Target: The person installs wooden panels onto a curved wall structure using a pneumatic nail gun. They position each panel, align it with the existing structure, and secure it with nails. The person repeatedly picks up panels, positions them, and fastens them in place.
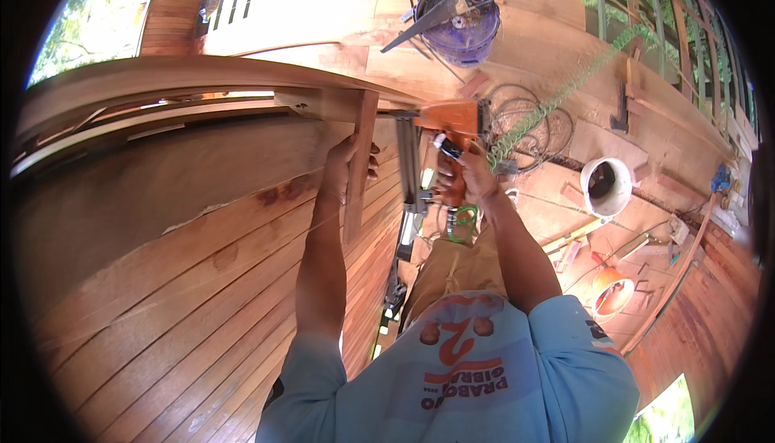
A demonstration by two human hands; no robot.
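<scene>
My left hand (342, 162) is closed around a narrow wooden strip (365, 120), its fingertips showing past the right edge. The strip's top end meets a long wooden beam (202, 73) that runs off to the left. In my right hand (478, 178) is the handle of an orange nail gun (450, 115). The gun's dark nose and magazine (408, 160) point toward the strip, with a small gap between them. A green coiled air hose (549, 108) stretches from near the gun's handle to the upper right.
A plank wall (234, 281) slopes along my left side. Ahead on the wooden floor stands a purple bucket (460, 43) with a handsaw (432, 25) across it. To the right are a white bucket (607, 188), an orange bucket (613, 293), a coiled cable (557, 148) and wood scraps.
</scene>
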